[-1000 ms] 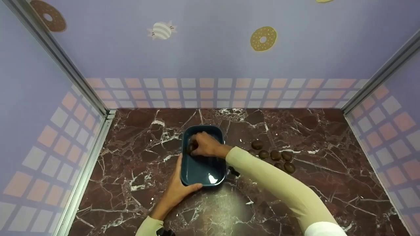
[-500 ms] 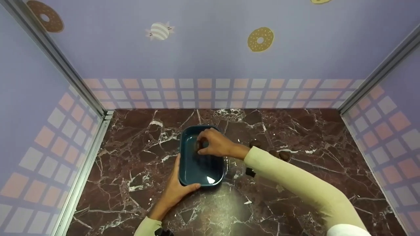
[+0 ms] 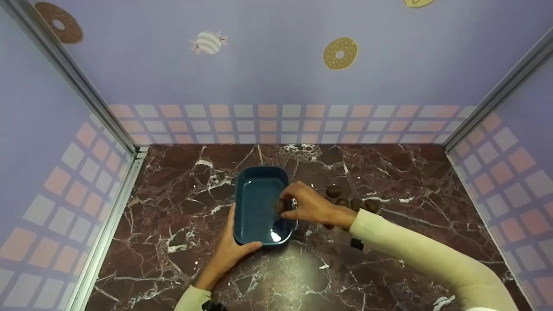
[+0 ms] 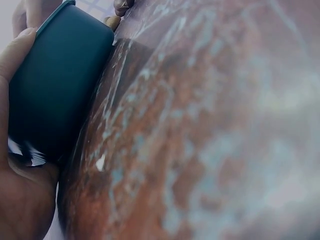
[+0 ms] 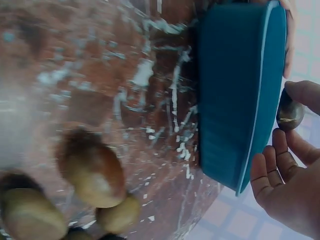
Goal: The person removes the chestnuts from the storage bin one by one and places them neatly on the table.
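Observation:
A deep teal rectangular dish (image 3: 255, 216) with rounded corners stands on the marbled surface; bare floor shows inside it. My left hand (image 3: 231, 248) holds its near left corner, fingers along the left side and thumb at the near rim. Between the thumb and fingertips of my right hand (image 3: 309, 203) is a dark brown, smooth egg-shaped piece (image 5: 290, 111), just above the dish's right rim. Its exact kind cannot be told. Several similar brown egg-shaped pieces (image 3: 334, 191) lie right of the dish, some hidden by the right forearm. In the right wrist view nearby pieces (image 5: 92, 172) look blurred.
The dark red-brown marbled surface (image 3: 181, 207) carries everything. A lilac back wall (image 3: 276, 77) with printed doughnuts and tiles closes off the far side. Side walls (image 3: 39, 194) with metal edge strips bound the left and right.
My right hand has lifted the egg-shaped piece from the dish's far left inside and carried it right, to above the right rim. My left hand keeps its hold on the dish.

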Tool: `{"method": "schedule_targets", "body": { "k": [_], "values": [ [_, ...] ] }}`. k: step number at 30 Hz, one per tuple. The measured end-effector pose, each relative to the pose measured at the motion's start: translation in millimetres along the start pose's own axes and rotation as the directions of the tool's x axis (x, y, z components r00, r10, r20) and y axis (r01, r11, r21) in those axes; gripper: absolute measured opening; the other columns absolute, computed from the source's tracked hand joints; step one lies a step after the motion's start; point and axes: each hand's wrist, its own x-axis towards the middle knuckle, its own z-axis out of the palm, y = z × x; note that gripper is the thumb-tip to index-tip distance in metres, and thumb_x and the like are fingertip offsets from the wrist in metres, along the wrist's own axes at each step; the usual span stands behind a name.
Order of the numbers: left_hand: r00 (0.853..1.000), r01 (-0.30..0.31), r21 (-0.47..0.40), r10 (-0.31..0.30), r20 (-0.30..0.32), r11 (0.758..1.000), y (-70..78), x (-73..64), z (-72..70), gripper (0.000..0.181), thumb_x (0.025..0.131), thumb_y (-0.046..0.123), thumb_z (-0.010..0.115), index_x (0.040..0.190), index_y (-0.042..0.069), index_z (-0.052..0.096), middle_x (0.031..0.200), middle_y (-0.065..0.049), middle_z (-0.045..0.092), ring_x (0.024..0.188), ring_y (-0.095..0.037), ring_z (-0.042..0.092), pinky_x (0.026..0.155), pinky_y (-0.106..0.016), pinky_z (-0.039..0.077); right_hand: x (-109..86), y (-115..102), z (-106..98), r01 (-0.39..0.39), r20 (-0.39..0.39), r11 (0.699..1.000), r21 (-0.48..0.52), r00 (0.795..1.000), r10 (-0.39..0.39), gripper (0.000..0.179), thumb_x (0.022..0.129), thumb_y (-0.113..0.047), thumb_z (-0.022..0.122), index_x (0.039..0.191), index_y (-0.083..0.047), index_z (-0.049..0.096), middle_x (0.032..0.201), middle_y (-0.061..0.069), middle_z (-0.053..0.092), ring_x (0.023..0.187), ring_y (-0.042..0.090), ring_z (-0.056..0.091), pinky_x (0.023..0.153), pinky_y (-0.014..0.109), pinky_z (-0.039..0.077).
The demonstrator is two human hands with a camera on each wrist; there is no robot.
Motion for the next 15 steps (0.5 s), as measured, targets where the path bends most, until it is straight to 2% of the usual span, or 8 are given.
{"method": "schedule_targets", "body": {
  "k": [5, 11, 13, 15],
  "values": [
    [1.000, -0.001, 0.000, 0.001, -0.010, 1.000, -0.7, 0.5, 0.0, 0.137, 0.080, 0.025, 0.102, 0.179, 0.014, 0.007, 0.183, -0.014, 0.017, 0.166, -0.038, 0.022, 0.129, -0.064, 0.020, -20.2, -1, -3, 0.026, -0.014, 1.000, -0.004, 1.000, -0.026, 0.032, 0.090, -0.022, 0.093, 0.115, -0.010, 0.077, 0.111, 0.003, 0.074, 0.104, 0.026, 0.063, 0.096, 0.043, 0.052],
    [1.000, 0.001, 0.029, -0.001, -0.026, 1.000, -1.6, 0.6, -0.2, 0.137, 0.079, 0.025, 0.102, 0.178, 0.010, 0.009, 0.183, -0.017, 0.016, 0.166, -0.041, 0.021, 0.129, -0.066, 0.020, -38.3, 2, 0, 0.048, -0.046, 0.998, -0.031, 0.998, -0.049, 0.037, 0.087, -0.022, 0.094, 0.117, -0.008, 0.075, 0.113, 0.006, 0.071, 0.106, 0.023, 0.061, 0.093, 0.041, 0.056],
    [1.000, 0.007, 0.033, -0.006, -0.029, 0.999, -1.9, 0.4, 0.3, 0.137, 0.078, 0.024, 0.103, 0.178, 0.010, 0.009, 0.183, -0.017, 0.016, 0.166, -0.041, 0.021, 0.129, -0.066, 0.019, -44.0, 4, 2, 0.043, -0.043, 0.999, -0.026, 0.998, -0.044, 0.038, 0.087, -0.022, 0.094, 0.117, -0.008, 0.076, 0.114, 0.006, 0.072, 0.108, 0.024, 0.062, 0.096, 0.043, 0.057],
    [1.000, 0.007, 0.037, -0.006, -0.029, 0.999, -1.8, 0.6, 1.1, 0.137, 0.078, 0.024, 0.103, 0.178, 0.010, 0.010, 0.183, -0.017, 0.016, 0.166, -0.040, 0.020, 0.129, -0.066, 0.019, -50.0, 7, 4, 0.033, -0.034, 0.999, -0.014, 0.999, -0.034, 0.039, 0.087, -0.022, 0.093, 0.119, -0.007, 0.076, 0.116, 0.006, 0.073, 0.112, 0.026, 0.065, 0.108, 0.048, 0.053]
  ]
}}
